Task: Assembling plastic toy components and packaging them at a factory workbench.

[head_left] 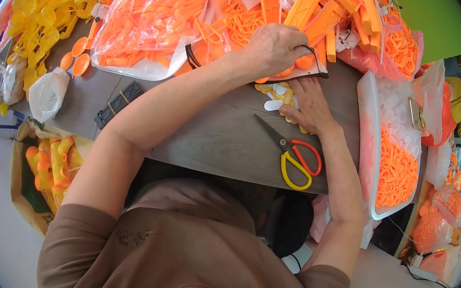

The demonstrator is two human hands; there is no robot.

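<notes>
My left hand (274,48) reaches across the table with its fingers curled on the dark edge of a black-trimmed clear pouch (318,74). Orange round pieces show at the pouch, and its far side is hidden behind the hand. My right hand (311,107) lies palm down with fingers stretched, their tips close to the pouch's near edge. Beneath and beside that hand are small yellow and white flat pieces (273,104), partly covered. Nearer to me rest scissors (283,143) with dark blades and one red and one yellow handle, touched by neither hand.
Clear bags of orange parts (150,25) pile along the far side. Yellow parts (39,17) heap at far left. A white bin (365,109) with orange rings stands at right, a black rack (119,104) at left. A paper sack (20,176) sits below. Another person (459,106) is at far right.
</notes>
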